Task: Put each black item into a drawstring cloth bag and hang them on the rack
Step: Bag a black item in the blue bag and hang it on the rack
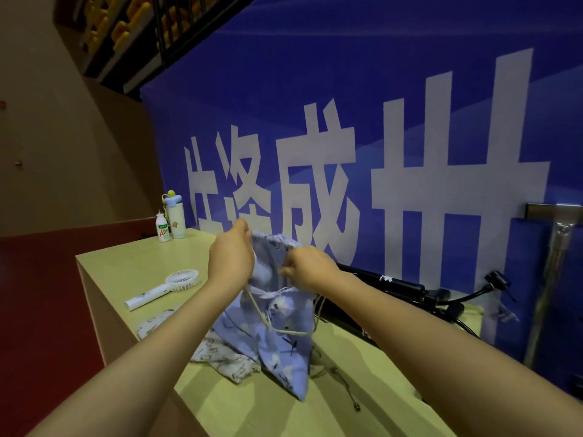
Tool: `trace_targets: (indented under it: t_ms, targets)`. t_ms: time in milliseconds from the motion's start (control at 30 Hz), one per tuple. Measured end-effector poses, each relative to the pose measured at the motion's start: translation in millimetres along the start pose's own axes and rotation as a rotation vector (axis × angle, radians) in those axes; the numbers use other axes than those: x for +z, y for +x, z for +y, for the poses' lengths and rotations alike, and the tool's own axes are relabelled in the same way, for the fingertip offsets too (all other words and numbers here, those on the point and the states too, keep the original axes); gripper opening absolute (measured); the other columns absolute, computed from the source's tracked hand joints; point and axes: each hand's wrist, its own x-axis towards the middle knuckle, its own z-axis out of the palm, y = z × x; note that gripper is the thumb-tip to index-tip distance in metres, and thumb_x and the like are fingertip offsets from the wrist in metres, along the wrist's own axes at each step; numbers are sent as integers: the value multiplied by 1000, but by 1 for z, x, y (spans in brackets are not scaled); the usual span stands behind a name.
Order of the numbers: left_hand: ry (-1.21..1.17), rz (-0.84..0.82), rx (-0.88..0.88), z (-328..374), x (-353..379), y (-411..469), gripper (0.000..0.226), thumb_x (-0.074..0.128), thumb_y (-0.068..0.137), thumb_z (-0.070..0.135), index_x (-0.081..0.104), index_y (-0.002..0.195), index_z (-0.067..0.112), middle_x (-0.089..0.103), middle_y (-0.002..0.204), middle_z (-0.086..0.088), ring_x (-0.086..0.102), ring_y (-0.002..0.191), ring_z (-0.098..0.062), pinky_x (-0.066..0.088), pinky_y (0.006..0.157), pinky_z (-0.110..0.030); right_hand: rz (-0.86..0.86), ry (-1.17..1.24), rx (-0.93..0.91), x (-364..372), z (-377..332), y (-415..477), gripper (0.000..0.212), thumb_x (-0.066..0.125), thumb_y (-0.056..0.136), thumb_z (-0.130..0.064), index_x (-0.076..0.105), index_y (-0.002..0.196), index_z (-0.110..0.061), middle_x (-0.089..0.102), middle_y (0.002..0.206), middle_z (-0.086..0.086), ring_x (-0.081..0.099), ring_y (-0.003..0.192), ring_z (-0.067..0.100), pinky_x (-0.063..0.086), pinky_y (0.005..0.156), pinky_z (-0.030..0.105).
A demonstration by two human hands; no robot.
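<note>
Blue banner (394,89) with large white characters stands behind the table (132,257). Metal rack (555,234) stands off the table's far right corner, against the banner. Blue bag (280,335) held upright over the table's middle, its bottom corner touching the top, cords hanging loose down its front. Black item (394,283), long with cables, lies on the table just behind the bag. White printed bag (217,354) lies flat on the table under the blue one. Left hand (232,257) closed on the bag's gathered mouth, left side. Right hand (310,266) pinches the mouth's right edge. White fan (164,290) lies left of the bag; flask (175,216) and small bottle (162,228) stand at the table's far left corner.
</note>
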Motion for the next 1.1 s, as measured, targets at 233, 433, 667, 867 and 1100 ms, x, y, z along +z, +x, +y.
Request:
trace_targets:
  t_ms: [233,433,667,867,1100]
  targets:
    - [-260,-103,-178,9,33,2,22,35,100,17,40,80,10,42,63,-6,40,61,-26,31,57,-33,448,412,218,-5,60,-27,28,46,97,-26,63,85,-7,67,79,8,64,75,26,51,69,41]
    - [-306,-156,-188,21,67,-6,19,35,100,16,43,87,5,42,62,-6,42,65,-28,32,59,-32,-106,28,367,26,120,-59,32,61,88,-38,60,108,-14,67,107,9,62,95,26,48,75,34]
    - [-311,-169,-210,30,80,-13,19,35,100,15,43,86,6,44,64,-8,41,62,-27,31,54,-32,-214,-107,351,45,129,-75,51,65,83,-46,53,119,-12,63,112,8,60,98,26,50,77,36]
    - [-274,-164,-230,30,79,-17,19,36,100,17,45,89,6,45,64,-8,41,59,-25,29,50,-32,-228,-89,367,50,130,-79,37,62,86,-44,59,102,-11,54,90,3,51,83,21,43,70,32]
    - [-284,-143,-273,18,72,-18,20,35,100,17,46,89,5,46,65,-8,41,59,-24,30,51,-31,-68,-35,376,38,129,-82,28,56,90,-39,59,98,-12,61,89,4,62,84,23,53,72,34]
